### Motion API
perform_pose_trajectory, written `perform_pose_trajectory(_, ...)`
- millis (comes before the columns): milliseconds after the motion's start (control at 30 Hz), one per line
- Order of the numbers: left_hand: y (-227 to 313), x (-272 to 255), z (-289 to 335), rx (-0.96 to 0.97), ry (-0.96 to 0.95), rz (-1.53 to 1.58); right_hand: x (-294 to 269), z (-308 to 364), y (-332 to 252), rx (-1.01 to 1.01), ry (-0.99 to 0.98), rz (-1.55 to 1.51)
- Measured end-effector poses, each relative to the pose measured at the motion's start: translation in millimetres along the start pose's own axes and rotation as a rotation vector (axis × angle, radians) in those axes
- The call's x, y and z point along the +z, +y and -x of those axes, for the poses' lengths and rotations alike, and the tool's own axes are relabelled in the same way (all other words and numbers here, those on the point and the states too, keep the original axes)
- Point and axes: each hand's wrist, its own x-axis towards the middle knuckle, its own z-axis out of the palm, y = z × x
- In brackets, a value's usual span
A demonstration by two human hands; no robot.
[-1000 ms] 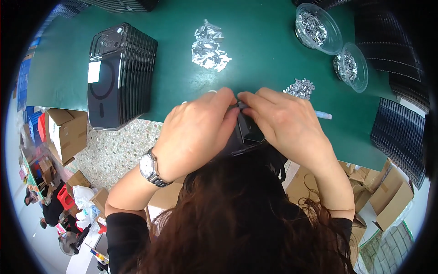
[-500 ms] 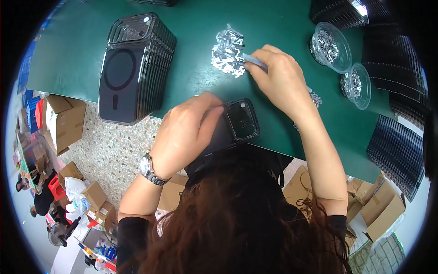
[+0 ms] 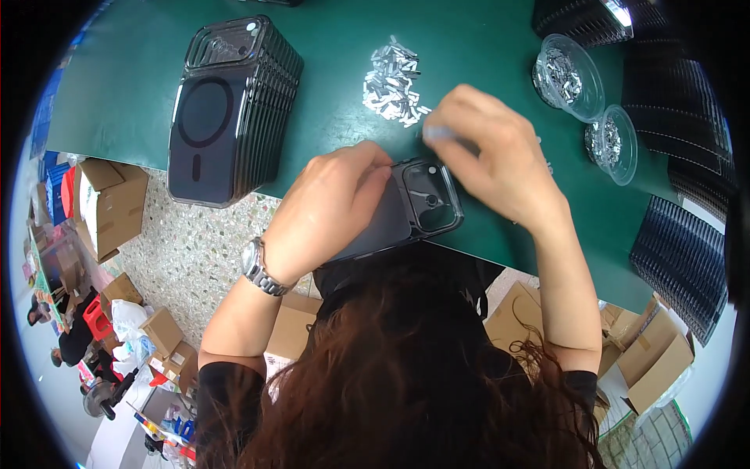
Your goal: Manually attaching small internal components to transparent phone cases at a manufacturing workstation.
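Note:
My left hand (image 3: 332, 211) grips a dark translucent phone case (image 3: 414, 207) at the near edge of the green table (image 3: 328, 133), thumb and fingers over its back. The case's camera cutout faces up toward the right. My right hand (image 3: 500, 168) hovers just above that cutout end, fingers pinched on a slim pale tool (image 3: 437, 133) whose tip points left. A loose pile of small silver parts (image 3: 391, 82) lies on the table just beyond the hands. A metal watch (image 3: 262, 270) is on my left wrist.
A tall stack of dark phone cases (image 3: 226, 109) lies at the left. Two clear cups of silver parts (image 3: 566, 74) (image 3: 609, 141) stand at the right, with black tray stacks (image 3: 683, 250) beyond. Cardboard boxes (image 3: 109, 203) sit on the floor below.
My right hand left the case, reached out to the silver pile, and has come back over the case's camera end with the tool. My left hand kept hold of the case.

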Motion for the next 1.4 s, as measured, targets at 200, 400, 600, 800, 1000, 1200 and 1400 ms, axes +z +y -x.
perform_pose_trajectory(200, 12.2, 5.0, -9.7, 0.002, -0.072, -0.001, 4.2, 20.6, -11.2, -0.17, -0.081, 0.088)
perform_pose_trajectory(400, 13.6, 11.9, -11.4, 0.078, -0.019, -0.044, 7.0, 27.6, -11.2, -0.036, -0.023, 0.042)
perform_pose_trajectory(600, 14.9, 17.0, -13.9, 0.162, -0.046, -0.107, 3.3, 32.3, -11.5, 0.062, -0.051, 0.023)
perform_pose_trajectory(800, 25.7, 20.2, -12.0, 0.194, -0.033, -0.317, -12.4, 46.2, -23.2, 0.038, -0.05, 0.15)
perform_pose_trajectory(1000, 37.7, 19.5, -9.8, 0.221, -0.056, -0.41, -15.8, 52.3, -27.3, 0.029, -0.129, 0.258)
perform_pose_trajectory(1200, 47.8, 21.2, -17.6, 0.251, 0.005, -0.479, -8.0, 52.4, -29.6, 0.127, -0.004, 0.252)
perform_pose_trajectory(1400, 62.3, 21.2, -12.5, 0.235, 0.02, -0.451, -22.9, 57.0, -23.1, 0.005, 0.039, 0.188)
